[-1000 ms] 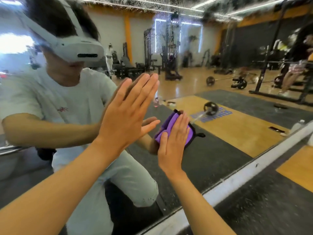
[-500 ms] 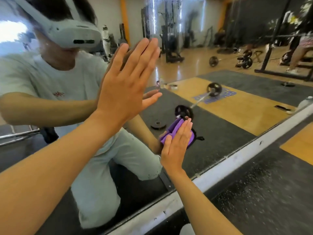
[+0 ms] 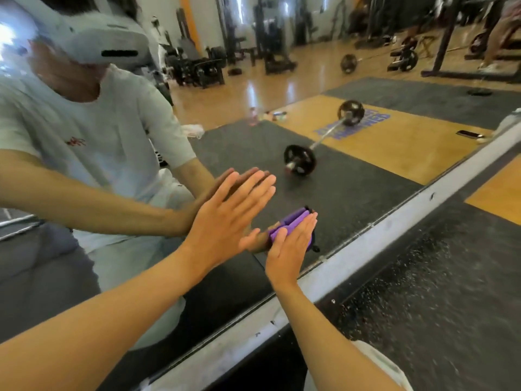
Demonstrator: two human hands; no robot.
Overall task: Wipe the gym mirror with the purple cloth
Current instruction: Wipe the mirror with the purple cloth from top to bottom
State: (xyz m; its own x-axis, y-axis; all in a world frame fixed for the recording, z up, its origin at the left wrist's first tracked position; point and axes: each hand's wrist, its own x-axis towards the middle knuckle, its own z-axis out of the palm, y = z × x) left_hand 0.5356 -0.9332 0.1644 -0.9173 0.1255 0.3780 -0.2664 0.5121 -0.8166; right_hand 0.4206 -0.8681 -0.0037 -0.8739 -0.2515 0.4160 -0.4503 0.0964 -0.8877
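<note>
Right hand (image 3: 290, 244) flat, fingers straight, pressing purple cloth (image 3: 290, 222) to mirror (image 3: 352, 193); it has slid down near the bottom frame (image 3: 366, 258) (low strip remains). Left hand (image 3: 228, 218), spread, has dropped too, just left.

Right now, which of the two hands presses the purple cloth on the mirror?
The right hand, low near the frame, presses the purple cloth; the left hand lies bare.

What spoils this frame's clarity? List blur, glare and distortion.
Head view: motion blur softens the reflected headset and the speckled floor; ceiling-light glare streaks the reflected wooden floor; wide-angle distortion tilts the mirror and its frame.
</note>
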